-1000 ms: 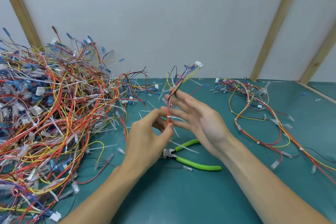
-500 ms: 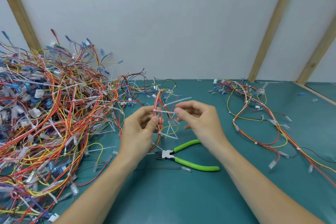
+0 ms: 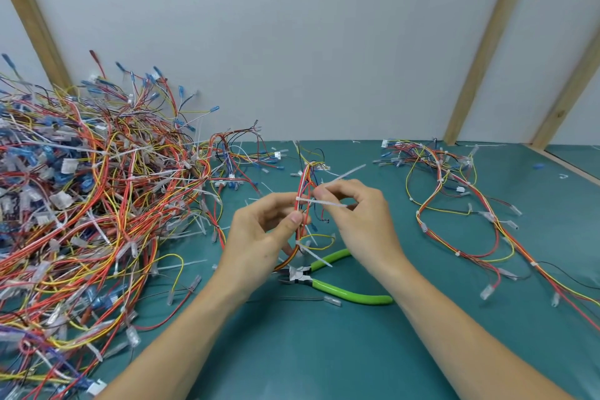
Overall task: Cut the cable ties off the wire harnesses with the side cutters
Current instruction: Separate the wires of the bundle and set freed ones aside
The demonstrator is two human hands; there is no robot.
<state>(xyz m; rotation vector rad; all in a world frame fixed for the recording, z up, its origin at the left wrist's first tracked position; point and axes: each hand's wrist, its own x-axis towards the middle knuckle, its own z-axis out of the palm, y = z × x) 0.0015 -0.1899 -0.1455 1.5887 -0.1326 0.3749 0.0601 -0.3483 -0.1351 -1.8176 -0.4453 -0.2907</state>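
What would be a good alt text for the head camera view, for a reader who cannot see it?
Two bare hands hold a small wire harness upright over a green table: the left hand grips the wires, the right hand pinches a white cable tie on them. Green-handled side cutters lie beneath, with a large wire pile at left.

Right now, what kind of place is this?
Probably a workshop bench: a big wire pile on a green mat, with side cutters lying under hands holding a harness.

Wire pile (image 3: 81, 204) runs past the left edge.
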